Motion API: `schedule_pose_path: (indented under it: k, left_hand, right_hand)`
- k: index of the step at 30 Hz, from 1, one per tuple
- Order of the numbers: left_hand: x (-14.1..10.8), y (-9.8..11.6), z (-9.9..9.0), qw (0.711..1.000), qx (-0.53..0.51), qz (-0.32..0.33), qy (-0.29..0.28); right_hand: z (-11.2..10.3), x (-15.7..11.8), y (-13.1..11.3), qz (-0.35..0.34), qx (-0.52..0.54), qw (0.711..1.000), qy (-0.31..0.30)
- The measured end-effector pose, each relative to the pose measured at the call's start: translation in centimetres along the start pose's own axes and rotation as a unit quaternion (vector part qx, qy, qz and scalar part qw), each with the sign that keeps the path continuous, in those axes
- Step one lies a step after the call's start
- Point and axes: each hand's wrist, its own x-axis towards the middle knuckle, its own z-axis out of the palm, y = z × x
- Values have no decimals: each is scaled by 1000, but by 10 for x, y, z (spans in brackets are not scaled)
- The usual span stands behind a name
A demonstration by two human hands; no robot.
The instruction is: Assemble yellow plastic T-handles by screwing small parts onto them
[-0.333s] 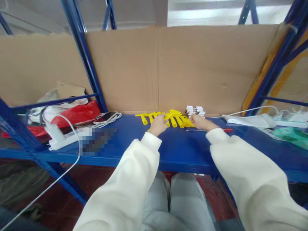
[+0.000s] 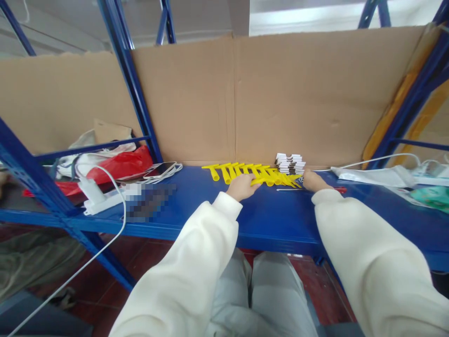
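A row of yellow T-shaped plastic pieces [image 2: 228,173] lies along the back of the blue shelf, bunched closely at its right end. My left hand [image 2: 242,186] is closed on a yellow T-shaped piece [image 2: 260,180] in front of the row. Beyond the row's right end, my right hand [image 2: 313,181] has its fingers bent together, beside small dark-and-silver bits [image 2: 300,180]; what it pinches is too small to make out. Behind it stands a stack of small white packets [image 2: 290,164] with dark middles. A screwdriver [image 2: 340,189] with a red handle lies partly under my right wrist.
Brown cardboard [image 2: 298,93] walls off the back of the blue shelf [image 2: 196,201]. On the left are a phone [image 2: 160,170], a white power strip [image 2: 105,201], its cable and a red bag [image 2: 122,164]. White and green packaging [image 2: 430,198] lies at the right.
My left hand has come off the row toward me, with a yellow piece now in front of the others. My right hand has moved right, away from the yellow pieces. The view has shifted slightly.
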Motion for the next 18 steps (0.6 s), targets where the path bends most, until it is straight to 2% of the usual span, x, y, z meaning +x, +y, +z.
schedule_pose_path:
  k: [3,5,7,10,12,18]
  left_hand:
    - [0,1,3,1000,20,13,-15]
    - [0,1,6,999,26,20,-22]
    - [1,1,7,999,26,26,-28]
    - [2,-1,9,998,25,32,-37]
    - [4,-2,9,998,20,32,-42]
    - [7,-4,12,998,-18,32,-42]
  right_hand:
    - [1,-6,-6,22,-28,999,-29]
    - [-1,-6,-7,22,-17,999,-21]
    - [-4,-4,-3,24,15,999,41]
    - [-7,-1,9,35,84,979,184]
    - [-9,0,17,48,125,965,227]
    - [-12,-4,28,101,173,959,202]
